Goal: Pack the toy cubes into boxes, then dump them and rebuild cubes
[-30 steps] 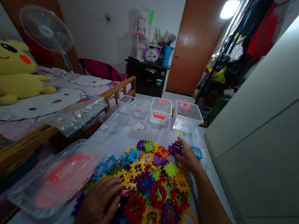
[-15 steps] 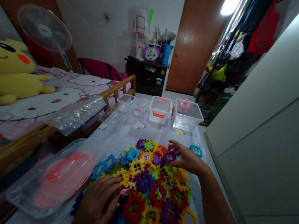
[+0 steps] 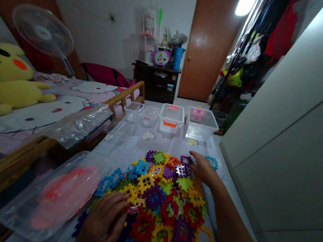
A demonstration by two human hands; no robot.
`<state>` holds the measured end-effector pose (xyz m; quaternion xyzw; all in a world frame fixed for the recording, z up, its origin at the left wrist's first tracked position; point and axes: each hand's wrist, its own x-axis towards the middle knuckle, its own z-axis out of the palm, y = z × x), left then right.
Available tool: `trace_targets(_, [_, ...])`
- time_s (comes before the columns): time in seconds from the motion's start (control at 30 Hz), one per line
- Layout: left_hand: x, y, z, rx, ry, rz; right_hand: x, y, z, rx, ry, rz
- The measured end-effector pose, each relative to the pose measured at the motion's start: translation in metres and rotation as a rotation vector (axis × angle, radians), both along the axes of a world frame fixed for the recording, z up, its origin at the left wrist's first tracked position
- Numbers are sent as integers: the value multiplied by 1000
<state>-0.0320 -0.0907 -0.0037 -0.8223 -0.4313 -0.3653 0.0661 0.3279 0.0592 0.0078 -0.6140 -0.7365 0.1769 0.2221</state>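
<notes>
A heap of colourful interlocking plastic tiles (image 3: 165, 201) covers the near part of a table spread with a pale cloth (image 3: 136, 143). My left hand (image 3: 103, 222) rests on the heap's near left edge, fingers curled down over yellow and dark tiles. My right hand (image 3: 204, 170) lies at the far right edge of the heap, fingers stretched out beside a purple tile (image 3: 182, 170) and close to a lone blue tile (image 3: 211, 162). Whether either hand grips a tile I cannot make out.
Several clear plastic boxes (image 3: 201, 124) stand in a row at the table's far end. A clear box with a pink lid (image 3: 54, 194) lies at the near left. A bed with a yellow plush toy (image 3: 8, 79) is on the left, a grey cabinet wall (image 3: 284, 148) on the right.
My right hand pulled a purple tile from the far right edge back toward the heap, then shifted slightly right, leaving it there. My left hand stayed on the near left edge.
</notes>
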Motion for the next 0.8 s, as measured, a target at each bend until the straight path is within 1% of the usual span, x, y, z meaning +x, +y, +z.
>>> trace_targets(0.1, [0,0,-1,19,-3,5,-5,0,-10,8,-20,13])
trace_targets(0.2, [0,0,-1,17,9,9,-9,-1,-12,20,-24,20])
trace_targets(0.27, [0,1,0,11,16,6,-10,-1,-9,52,-1,38])
trace_targets(0.4, [1,1,3,23,13,5,-15,-2,0,159,120,82])
trace_targets(0.47, [2,1,4,25,13,2,-17,-3,4,180,159,90])
trace_targets(0.67, [2,0,2,29,14,11,-17,-5,12,86,203,150])
trace_targets(0.8, [2,-1,4,21,14,-3,-16,-6,18,32,233,186])
